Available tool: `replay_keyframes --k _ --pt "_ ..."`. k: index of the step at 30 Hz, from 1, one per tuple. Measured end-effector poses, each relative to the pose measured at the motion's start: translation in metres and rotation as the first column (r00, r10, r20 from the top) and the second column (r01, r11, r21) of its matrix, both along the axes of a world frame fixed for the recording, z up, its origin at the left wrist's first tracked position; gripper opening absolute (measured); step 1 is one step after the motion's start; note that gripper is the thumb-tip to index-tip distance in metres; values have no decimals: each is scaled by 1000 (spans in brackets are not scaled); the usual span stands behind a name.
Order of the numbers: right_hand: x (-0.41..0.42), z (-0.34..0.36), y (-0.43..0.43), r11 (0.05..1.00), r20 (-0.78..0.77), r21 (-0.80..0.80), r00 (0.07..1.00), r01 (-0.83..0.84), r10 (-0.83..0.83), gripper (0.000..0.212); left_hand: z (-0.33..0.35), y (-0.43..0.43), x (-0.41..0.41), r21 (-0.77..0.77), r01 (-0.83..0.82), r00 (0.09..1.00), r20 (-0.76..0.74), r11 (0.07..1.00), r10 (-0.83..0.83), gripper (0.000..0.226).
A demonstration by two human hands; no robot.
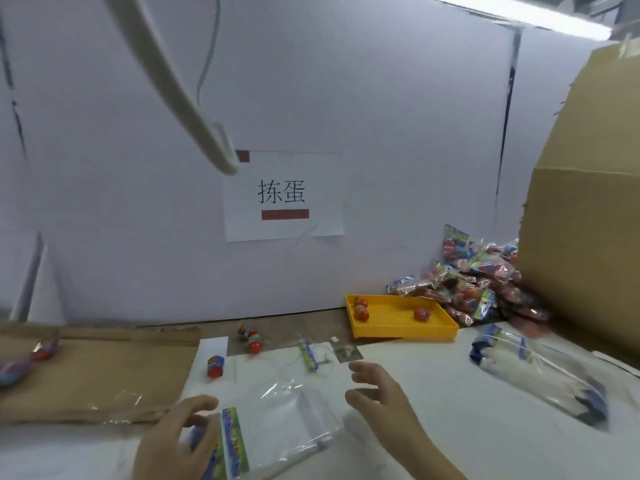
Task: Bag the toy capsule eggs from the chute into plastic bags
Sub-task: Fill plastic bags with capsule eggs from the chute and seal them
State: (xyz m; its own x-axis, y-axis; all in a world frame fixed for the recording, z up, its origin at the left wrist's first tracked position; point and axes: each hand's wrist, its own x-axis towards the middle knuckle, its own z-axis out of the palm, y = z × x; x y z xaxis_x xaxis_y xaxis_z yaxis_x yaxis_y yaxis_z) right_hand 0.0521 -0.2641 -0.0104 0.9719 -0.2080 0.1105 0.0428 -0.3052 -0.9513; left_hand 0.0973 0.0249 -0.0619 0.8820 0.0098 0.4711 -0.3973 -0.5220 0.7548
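While the left hand (pixel 173 445) holds the plastic bag (pixel 294 424) by its printed top in a pinched grip at the near edge of the counter (pixel 433 393), seemingly to ready its mouth, the right hand (pixel 381 393) hovers open-fingered and empty; eggs (pixel 362 315) wait in the yellow tray (pixel 405 330) toward the far edge.

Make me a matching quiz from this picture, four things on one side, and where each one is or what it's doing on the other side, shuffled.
1 yellow tray
2 pile of filled bags
3 left hand
4 paper sign

A on the white wall
B grips an empty bag
C beside the cardboard box
D has eggs in it

Pairs: 1-D, 2-C, 3-B, 4-A.
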Motion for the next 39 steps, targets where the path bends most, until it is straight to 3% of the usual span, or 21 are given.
replay_keyframes --k 2,5,7,9,11,13,15,18,21,23,28,32,34,37,39 --pt "-4 -18 22 981 137 -192 990 8 18 34 7 -6 -3 56 -70 984 166 996 60 23" --pt "-10 -34 47 889 362 -447 929 102 75 33 9 -9 -4 51 -81 987 143 995 73 49" --pt "-7 -41 54 800 433 -579 890 157 139 36 5 -10 -1 134 -92 986 151 987 71 40" --pt "-4 -44 59 663 320 -744 917 87 239 47 6 -13 -3 161 -110 977 199 981 77 22" --pt "-1 -49 58 566 187 -824 940 -8 286 50 8 -12 -3 215 -85 981 190 973 43 26" --pt "2 -59 54 534 91 -840 945 -96 313 44 8 -11 -3 319 -13 989 142 948 -34 43" --pt "3 -61 53 571 102 -816 951 -87 291 39 8 -12 0 401 106 993 -5 910 -114 57" --pt "5 -60 55 604 138 -797 968 -16 208 42 2 -12 9 439 186 976 -183 879 -115 69" --pt "7 -62 53 503 123 -856 992 119 -24 69 -2 -11 11 423 190 969 -227 886 -99 69" --pt "10 -63 51 479 86 -867 988 139 -132 72 -4 -9 11 403 191 969 -225 895 -105 69" --pt "11 -59 54 600 77 -788 988 142 -132 35 -2 -9 5 374 177 980 -153 910 -128 66" --pt "12 -54 53 656 105 -741 989 145 -100 22 4 -10 -2 361 208 978 -102 909 -183 68" --pt "16 -47 50 741 158 -663 987 104 3 19 6 -11 -3 357 205 978 -96 911 -183 68" --pt "22 -23 50 919 236 -376 947 -115 216 32 10 -8 -9 118 151 975 -183 981 -128 74" --pt "23 -9 52 924 302 -305 896 -232 325 40 16 -8 -9 -77 112 971 -206 991 -126 68"
